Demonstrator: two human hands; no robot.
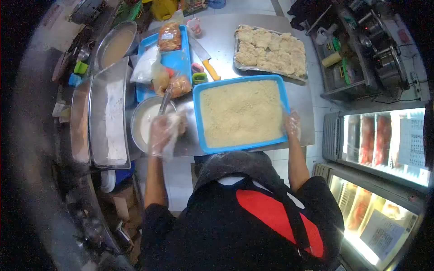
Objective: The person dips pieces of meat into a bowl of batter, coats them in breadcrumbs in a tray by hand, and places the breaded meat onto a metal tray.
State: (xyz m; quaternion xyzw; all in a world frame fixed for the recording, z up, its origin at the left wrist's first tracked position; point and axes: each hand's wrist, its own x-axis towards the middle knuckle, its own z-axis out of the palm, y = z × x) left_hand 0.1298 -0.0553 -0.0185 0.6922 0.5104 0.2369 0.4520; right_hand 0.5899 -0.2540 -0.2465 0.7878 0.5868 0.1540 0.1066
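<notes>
My left hand [162, 135], in a clear plastic glove and smeared by motion, is over the near side of a metal bowl [134, 122] of white liquid. A metal utensil [165, 100] with a long handle leans across the bowl's far rim, its lower end close to my fingers; whether I grip it cannot be made out. At the right, my gloved right hand [293, 125] is closed at the side wall of a blue tray [196, 115]. Pale crumbs [242, 113] cover the tray's bottom. My right fingertips are partly hidden at the rim.
Behind stands a metal tray of breaded pieces [271, 49]. A yellow-handled knife [205, 58] lies beside another blue tray [178, 58] with bagged food [169, 37]. Deep metal pans [108, 117] flank the left; lit display fridges [384, 140] are at the right.
</notes>
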